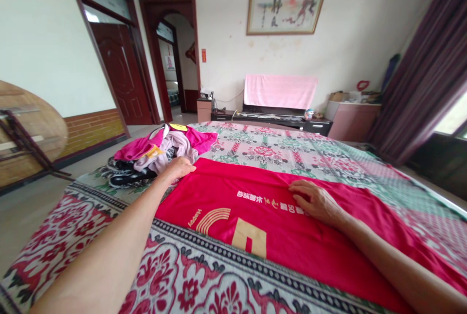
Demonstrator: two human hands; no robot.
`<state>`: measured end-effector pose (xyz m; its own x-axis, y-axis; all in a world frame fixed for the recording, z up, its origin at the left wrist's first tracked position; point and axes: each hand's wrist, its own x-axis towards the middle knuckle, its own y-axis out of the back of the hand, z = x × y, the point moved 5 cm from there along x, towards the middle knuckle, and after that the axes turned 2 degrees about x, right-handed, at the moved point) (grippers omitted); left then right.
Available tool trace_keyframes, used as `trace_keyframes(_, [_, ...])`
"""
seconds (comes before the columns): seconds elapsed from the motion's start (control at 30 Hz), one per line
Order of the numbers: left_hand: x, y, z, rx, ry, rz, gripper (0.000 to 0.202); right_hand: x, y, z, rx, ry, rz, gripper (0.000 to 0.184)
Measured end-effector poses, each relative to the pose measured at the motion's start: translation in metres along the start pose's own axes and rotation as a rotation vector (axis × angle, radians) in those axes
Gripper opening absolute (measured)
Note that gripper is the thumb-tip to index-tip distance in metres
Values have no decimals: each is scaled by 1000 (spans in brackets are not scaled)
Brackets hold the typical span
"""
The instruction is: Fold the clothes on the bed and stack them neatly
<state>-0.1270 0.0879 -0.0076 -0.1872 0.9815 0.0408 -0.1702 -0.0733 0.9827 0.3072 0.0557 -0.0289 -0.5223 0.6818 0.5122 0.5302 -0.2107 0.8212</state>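
Note:
A red T-shirt (204, 192) with gold and white print lies spread, folded over lengthwise, across a flower-patterned bedspread (156, 270). My left hand (181, 168) reaches to the far left corner of the shirt, its fingers closed on the cloth there. On the shirt's upper part, over the line of print, rests my right hand (315, 202), fingers lightly bent and thumb apart from them. The right end of the shirt runs beneath my right forearm and out of view.
Beyond my left hand is a heap of clothes (168, 146), pink, pale lilac and black. A low black cabinet (317, 126) stands along the far wall, with a pink cloth (279, 91) draped above it. A round wooden tabletop (29, 134) leans at the left.

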Motion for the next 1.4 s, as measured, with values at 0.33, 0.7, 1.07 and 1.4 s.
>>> trace_keyframes(0.33, [-5, -7, -4, -86, 48, 42, 30, 0, -2, -7, -48, 27, -17, 27])
trace_keyframes(0.7, [-29, -8, -10, -126, -6, 127, 36, 2, -2, -27, -210, -63, -126, 32])
trace_keyframes(1.07, [-45, -24, -7, -98, -241, 375, 36, -1, -6, -29, -297, -203, -234, 30])
trace_keyframes(1.4, [-43, -24, -9, -129, -249, 412, 34, -1, -6, -26, -241, -195, -151, 30])
